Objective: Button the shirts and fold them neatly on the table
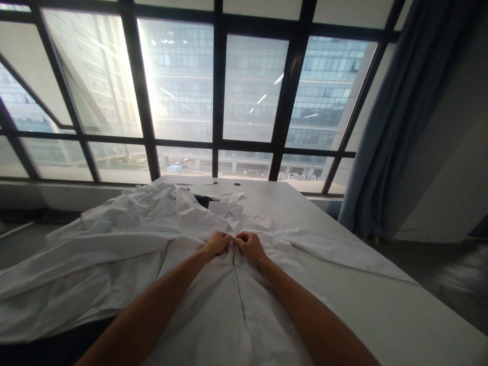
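Note:
A white shirt (pixel 213 315) lies face up on the table, its collar (pixel 225 209) pointing away from me and its sleeves spread to the sides. My left hand (pixel 219 243) pinches the front edge a little below the collar. Close beside it, my right hand (pixel 248 245) pinches the opposite edge, and the fingertips of both hands nearly meet. From there the front opening runs down toward me as a dark line. Whatever small part sits between the fingertips is too small to make out.
More white garments (pixel 114 229) are heaped on the left, with dark cloth (pixel 57 341) under them near me. The white table (pixel 381 300) shows its right edge. Beyond stand framed windows (pixel 251 91); a blue-grey curtain (pixel 385 132) hangs at the right.

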A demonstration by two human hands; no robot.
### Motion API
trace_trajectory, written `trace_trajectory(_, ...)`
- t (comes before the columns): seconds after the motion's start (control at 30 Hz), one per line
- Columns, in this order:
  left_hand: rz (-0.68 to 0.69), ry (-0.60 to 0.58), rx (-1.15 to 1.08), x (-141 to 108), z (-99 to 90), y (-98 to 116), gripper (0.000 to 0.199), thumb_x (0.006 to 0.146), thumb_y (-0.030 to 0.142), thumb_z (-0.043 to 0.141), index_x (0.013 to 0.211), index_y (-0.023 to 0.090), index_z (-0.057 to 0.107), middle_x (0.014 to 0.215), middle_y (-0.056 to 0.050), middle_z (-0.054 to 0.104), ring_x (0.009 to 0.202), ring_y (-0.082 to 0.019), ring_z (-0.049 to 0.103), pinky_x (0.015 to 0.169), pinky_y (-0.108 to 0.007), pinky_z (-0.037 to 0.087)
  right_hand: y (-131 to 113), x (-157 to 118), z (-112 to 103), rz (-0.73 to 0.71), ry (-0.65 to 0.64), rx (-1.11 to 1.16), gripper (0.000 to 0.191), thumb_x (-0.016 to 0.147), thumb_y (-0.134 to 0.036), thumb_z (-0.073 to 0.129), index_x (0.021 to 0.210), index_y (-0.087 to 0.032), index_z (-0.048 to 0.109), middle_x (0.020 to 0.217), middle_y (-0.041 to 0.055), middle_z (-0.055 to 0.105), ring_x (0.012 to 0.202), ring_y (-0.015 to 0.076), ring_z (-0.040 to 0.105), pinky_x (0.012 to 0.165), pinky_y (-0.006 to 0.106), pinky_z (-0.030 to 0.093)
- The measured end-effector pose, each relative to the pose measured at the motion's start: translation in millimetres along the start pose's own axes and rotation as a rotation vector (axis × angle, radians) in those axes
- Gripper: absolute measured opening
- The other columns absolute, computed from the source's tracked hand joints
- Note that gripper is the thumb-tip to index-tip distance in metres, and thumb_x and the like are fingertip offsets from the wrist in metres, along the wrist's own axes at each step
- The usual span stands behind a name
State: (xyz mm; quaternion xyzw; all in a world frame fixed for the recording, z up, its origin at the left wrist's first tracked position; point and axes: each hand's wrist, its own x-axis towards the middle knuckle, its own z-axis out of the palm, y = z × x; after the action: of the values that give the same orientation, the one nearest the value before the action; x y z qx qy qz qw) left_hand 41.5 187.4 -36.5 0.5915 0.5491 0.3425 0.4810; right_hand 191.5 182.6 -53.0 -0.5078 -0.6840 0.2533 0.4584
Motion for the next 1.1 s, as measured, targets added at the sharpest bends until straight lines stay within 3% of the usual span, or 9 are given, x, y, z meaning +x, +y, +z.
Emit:
trace_trajectory(0.4,0.028,-0.005,-0.104,4.3,3.2,-6.4,0.029,0.084,0.023,0.052,0.056,0.015,0.051,0.042,0.008,0.04,0.033,-0.004,0.03,0.036,-0.019,0.02,-4.0,-4.3,2.4,0.06,0.067,0.074,0.018,0.068,-0.027,0.055,0.068,-0.014,0.067,0.054,0.0019,0.064,0.047,0.013,0.054,0.049,0.022,0.041)
trace_trajectory(0.63,0.015,-0.015,-0.157,9.5,5.2,-9.1,0.026,0.082,0.026,0.055,0.058,0.015,0.053,0.043,0.008,0.037,0.036,-0.004,0.027,0.038,-0.019,0.02,-3.4,-5.0,2.6,0.036,0.078,0.037,0.019,0.068,-0.028,0.057,0.069,-0.014,0.069,0.058,0.0036,0.066,0.052,0.0137,0.057,0.052,0.022,0.044)
trace_trajectory(0.9,0.115,-0.044,-0.108,7.7,4.4,-11.9,0.029,0.077,0.03,0.056,0.053,0.016,0.047,0.043,0.008,0.037,0.038,-0.004,0.028,0.04,-0.019,0.019,-5.0,-0.6,-0.7,0.192,-0.08,0.27,0.02,0.071,-0.024,0.049,0.075,-0.014,0.065,0.064,0.0014,0.067,0.037,0.0079,0.048,0.037,0.019,0.036)
trace_trajectory(1.1,0.115,-0.057,-0.085,1.8,3.4,-8.5,0.028,0.078,0.033,0.055,0.056,0.017,0.047,0.044,0.008,0.039,0.037,-0.004,0.03,0.04,-0.019,0.02,-6.5,-0.8,-3.3,0.142,-0.097,0.215,0.01,0.068,-0.025,0.059,0.07,-0.015,0.061,0.052,-0.0026,0.06,0.037,0.0082,0.048,0.039,0.019,0.037)
